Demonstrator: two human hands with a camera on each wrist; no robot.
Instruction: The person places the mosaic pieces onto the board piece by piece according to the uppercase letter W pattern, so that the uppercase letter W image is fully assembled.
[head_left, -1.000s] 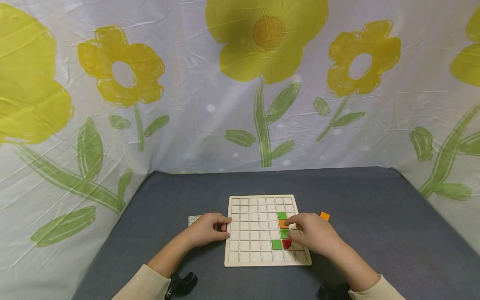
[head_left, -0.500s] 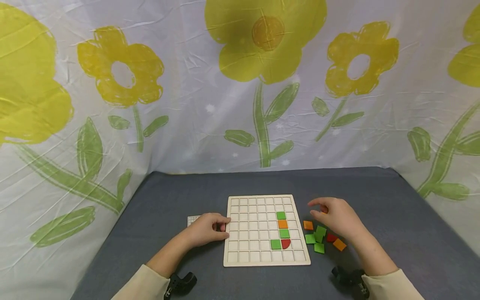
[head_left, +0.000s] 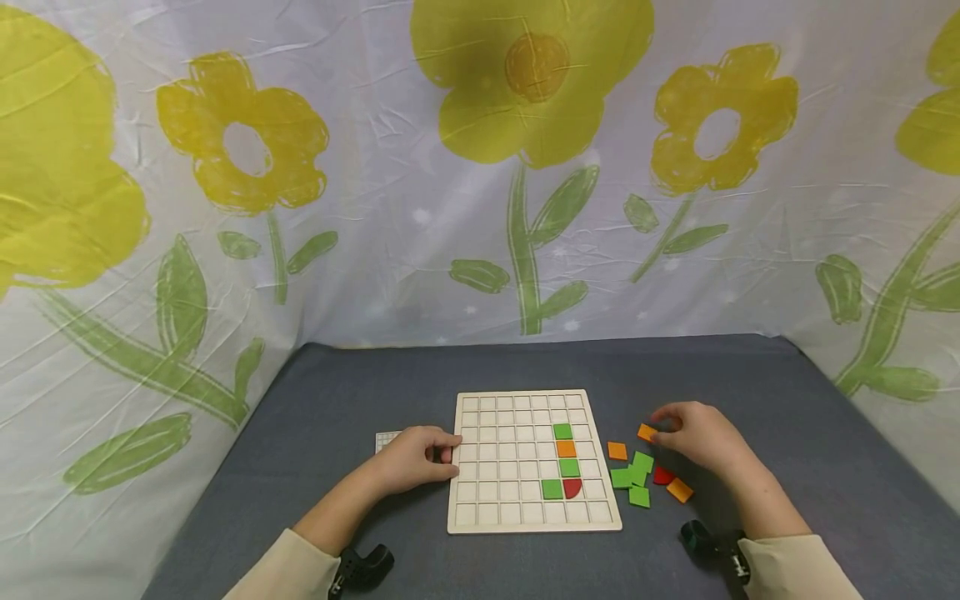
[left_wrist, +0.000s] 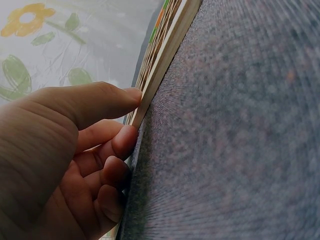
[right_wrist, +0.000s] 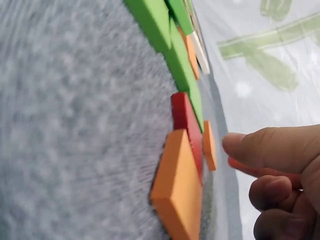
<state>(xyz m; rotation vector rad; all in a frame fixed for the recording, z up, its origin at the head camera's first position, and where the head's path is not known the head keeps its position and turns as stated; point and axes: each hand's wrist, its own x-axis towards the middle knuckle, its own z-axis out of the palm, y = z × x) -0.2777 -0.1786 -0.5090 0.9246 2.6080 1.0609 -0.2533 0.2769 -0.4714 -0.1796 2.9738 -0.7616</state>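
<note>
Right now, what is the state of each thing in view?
Wooden board: flat, holding five pieces
Red rounded piece: in a board cell
Loose green tiles: beside the board, some touching
Loose red piece: off the board
Left hand: holding the board's left edge
Right hand: at a loose orange tile, grip unclear
Other orange tiles: lying loose
Gridded card: partly hidden

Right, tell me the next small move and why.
Probably bring the right hand in and pinch the farthest orange tile: in the right wrist view a gap shows between hand and tile, that tile lies loose, and the left hand grips the wooden board, which is mostly unfilled.
</note>
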